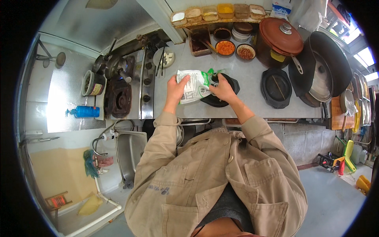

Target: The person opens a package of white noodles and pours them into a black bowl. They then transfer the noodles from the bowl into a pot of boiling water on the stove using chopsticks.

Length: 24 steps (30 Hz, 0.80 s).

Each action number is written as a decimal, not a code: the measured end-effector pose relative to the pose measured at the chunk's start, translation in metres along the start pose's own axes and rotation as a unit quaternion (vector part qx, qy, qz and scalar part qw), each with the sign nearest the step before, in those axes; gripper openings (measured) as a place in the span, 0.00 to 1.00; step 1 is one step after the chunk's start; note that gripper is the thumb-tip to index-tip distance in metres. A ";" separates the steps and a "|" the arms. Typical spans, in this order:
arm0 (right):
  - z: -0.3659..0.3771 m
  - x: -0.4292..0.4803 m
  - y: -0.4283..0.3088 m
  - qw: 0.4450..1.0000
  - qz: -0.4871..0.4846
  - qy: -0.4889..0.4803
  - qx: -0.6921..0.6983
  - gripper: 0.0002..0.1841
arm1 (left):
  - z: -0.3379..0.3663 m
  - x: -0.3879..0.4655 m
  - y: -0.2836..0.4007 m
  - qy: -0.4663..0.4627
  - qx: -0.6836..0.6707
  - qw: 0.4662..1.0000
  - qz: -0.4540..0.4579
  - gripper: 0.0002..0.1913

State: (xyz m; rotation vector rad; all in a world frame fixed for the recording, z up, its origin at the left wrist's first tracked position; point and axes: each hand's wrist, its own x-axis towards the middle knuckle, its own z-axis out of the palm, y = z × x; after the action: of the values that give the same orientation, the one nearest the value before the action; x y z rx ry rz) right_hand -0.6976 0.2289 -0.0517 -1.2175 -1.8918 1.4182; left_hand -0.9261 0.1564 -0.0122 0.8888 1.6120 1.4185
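A white and green plastic food packet [194, 86], bearing print, is held between my two hands above the counter. My left hand [177, 89] grips its left end, thumb on top. At the packet's green right end, my right hand [222, 89] pinches the plastic; the fingers partly hide that end, and I cannot tell what is inside. Beneath my right hand and the packet lies a black oval sizzle plate [234, 84]. Another black oval plate [276, 89] sits farther right with a thin stick across it. To the left, a plate of white cubes [168, 60] has dark chopsticks [162, 60] over its edge.
Bowls of orange chopped food [225, 48] and reddish-brown beans or nuts [245, 52] stand at the back, beside a lidded brown pot [279, 38]. A large black pan or shield [331, 62] is at the right. Left are a gas stove [145, 89], a saucepan [116, 67] and a sink [130, 151].
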 end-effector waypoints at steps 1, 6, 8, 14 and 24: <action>-0.002 -0.002 -0.003 0.999 0.004 0.035 -0.009 0.42 | 0.000 -0.003 0.000 -0.001 0.008 1.000 -0.001 0.19; -0.018 0.001 -0.010 0.989 0.030 0.112 -0.091 0.47 | -0.001 -0.011 0.008 -0.049 0.007 0.998 -0.031 0.19; -0.022 0.006 -0.005 0.987 0.035 0.123 -0.100 0.46 | -0.002 -0.012 0.008 -0.055 -0.005 0.998 -0.042 0.19; -0.030 0.025 0.023 0.970 0.213 -0.011 0.114 0.26 | 0.005 -0.011 0.010 -0.051 -0.035 0.996 -0.065 0.19; -0.032 0.005 -0.004 0.942 0.090 0.040 0.321 0.20 | 0.000 -0.009 0.001 -0.083 -0.050 0.994 -0.055 0.15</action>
State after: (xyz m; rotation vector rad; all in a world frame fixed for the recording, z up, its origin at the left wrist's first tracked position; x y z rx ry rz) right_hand -0.6763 0.2494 -0.0372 -1.1021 -1.1261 1.8486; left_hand -0.9224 0.1487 -0.0097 0.8245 1.4315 1.3022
